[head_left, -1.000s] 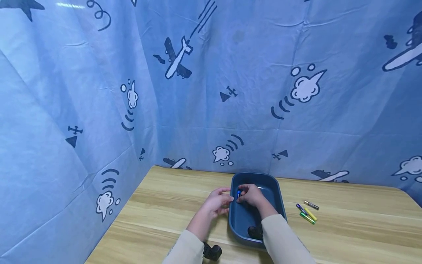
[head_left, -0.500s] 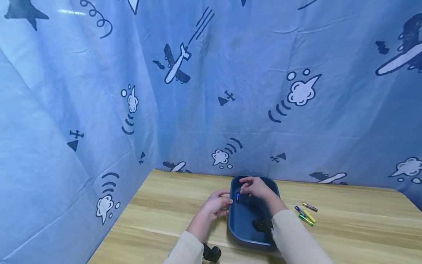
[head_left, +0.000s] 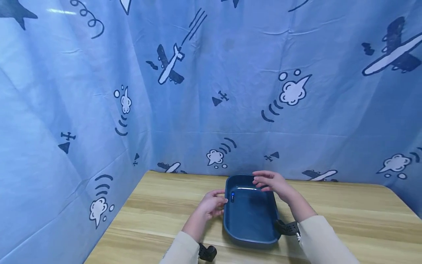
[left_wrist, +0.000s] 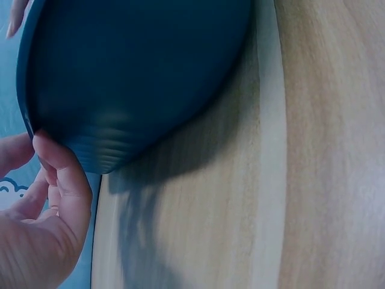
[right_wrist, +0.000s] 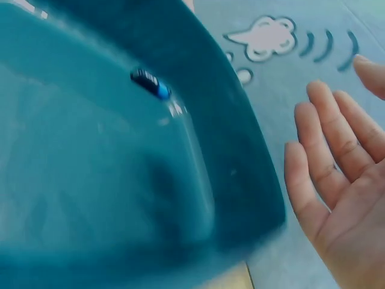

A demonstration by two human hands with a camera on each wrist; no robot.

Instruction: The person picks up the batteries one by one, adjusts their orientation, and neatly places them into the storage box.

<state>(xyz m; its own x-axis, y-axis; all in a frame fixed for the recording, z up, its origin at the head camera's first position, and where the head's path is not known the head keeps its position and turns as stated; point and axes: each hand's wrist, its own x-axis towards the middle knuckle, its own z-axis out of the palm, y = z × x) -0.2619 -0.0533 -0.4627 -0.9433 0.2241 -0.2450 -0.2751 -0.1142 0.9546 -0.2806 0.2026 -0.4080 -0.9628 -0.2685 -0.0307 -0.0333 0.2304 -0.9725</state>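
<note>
A small blue and black battery (head_left: 232,197) lies inside a dark blue rectangular tub (head_left: 252,216), close to its left wall; the right wrist view shows the battery (right_wrist: 150,84) on the tub's floor. My left hand (head_left: 212,205) pinches the tub's left rim, and the left wrist view has the thumb and index finger of that hand (left_wrist: 51,211) at the edge. Over the tub's far right corner, my right hand (head_left: 271,182) has its fingers spread and holds nothing. The right wrist view shows its palm and fingers (right_wrist: 337,150) loosely extended beside the wall.
The tub stands on a wooden table (head_left: 158,220). A blue curtain (head_left: 197,91) with aeroplane prints hangs behind and to the left. Black wrist-worn devices show at the left wrist (head_left: 207,253) and right wrist (head_left: 287,228).
My right hand has let go of the battery, then risen and moved right to the tub's far right rim. The several small cylinders on the table are now hidden behind the right arm.
</note>
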